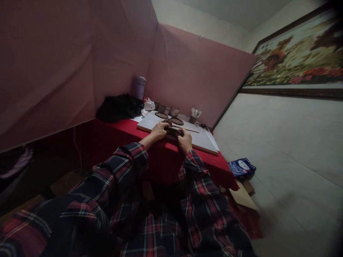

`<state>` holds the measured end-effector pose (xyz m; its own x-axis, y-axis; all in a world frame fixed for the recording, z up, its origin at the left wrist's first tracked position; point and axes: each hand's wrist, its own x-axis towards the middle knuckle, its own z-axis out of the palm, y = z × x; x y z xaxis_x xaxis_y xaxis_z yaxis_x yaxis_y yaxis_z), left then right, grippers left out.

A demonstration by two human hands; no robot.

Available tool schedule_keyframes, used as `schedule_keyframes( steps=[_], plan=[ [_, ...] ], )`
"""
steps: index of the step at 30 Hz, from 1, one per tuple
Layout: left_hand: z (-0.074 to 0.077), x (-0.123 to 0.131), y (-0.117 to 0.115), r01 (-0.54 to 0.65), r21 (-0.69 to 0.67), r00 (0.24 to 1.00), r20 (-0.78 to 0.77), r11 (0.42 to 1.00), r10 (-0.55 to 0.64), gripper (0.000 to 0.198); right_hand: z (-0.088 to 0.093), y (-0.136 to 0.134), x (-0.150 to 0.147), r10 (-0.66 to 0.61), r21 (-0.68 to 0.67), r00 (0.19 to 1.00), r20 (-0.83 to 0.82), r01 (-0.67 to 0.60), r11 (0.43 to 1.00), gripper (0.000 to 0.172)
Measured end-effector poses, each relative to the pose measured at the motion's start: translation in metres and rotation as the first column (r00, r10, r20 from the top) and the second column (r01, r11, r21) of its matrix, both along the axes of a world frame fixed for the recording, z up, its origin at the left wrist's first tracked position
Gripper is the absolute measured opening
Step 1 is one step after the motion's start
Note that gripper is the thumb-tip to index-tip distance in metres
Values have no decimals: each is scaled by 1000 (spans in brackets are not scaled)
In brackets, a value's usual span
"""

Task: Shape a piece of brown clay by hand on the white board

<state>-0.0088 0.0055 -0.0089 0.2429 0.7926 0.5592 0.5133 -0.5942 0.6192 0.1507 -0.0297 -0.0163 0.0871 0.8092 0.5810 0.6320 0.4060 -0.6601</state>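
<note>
My left hand (160, 131) and my right hand (185, 140) grip the two ends of a dark brown, flat piece that looks like clay (173, 131). Both hands are closed, with the fingers curled round its edges. They are over the near edge of a pale board (148, 123) on the table. Just beyond them lies a thin brown stick (192, 130), beside a dark lump (166, 121) partly hidden by my left hand. Two flat round brown pieces (161, 115) (177, 121) rest farther back on the board. Fine detail of the held piece is too dark to make out.
Small cups (174, 112) and a holder with several tools (195, 116) stand behind the board. A black bag (118, 107) and a purple bottle (140, 87) are at the left. Red cloth (158, 157) drapes the table. Pink sheets (198, 67) hang behind.
</note>
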Motion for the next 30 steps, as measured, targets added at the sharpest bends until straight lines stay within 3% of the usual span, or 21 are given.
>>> schedule_keyframes(
  steps=[8, 13, 18, 26, 30],
  plan=[
    [-1, 0, 1, -9, 19, 997, 80, 1000, 8, 25, -1, 2, 0, 60, 38, 998, -17, -59, 998, 22],
    [-3, 0, 5, -36, -2, 999, 32, 999, 36, 31, 1, 4, 0, 47, 11, 999, 21, -47, 999, 20],
    [-4, 0, 6, -21, -8, 999, 28, 1000, 22, 30, -1, 7, 1, 81, 3, 996, -28, -81, 997, 23],
    [8, -5, 2, -2, -14, 1000, 10, 1000, 2, 32, -4, 15, 3, 169, 3, 970, -172, -171, 985, 26],
    [5, -6, 6, 2, -6, 999, 54, 1000, -1, 26, -2, 13, -1, 160, 30, 972, -170, -157, 987, 26]
  ],
)
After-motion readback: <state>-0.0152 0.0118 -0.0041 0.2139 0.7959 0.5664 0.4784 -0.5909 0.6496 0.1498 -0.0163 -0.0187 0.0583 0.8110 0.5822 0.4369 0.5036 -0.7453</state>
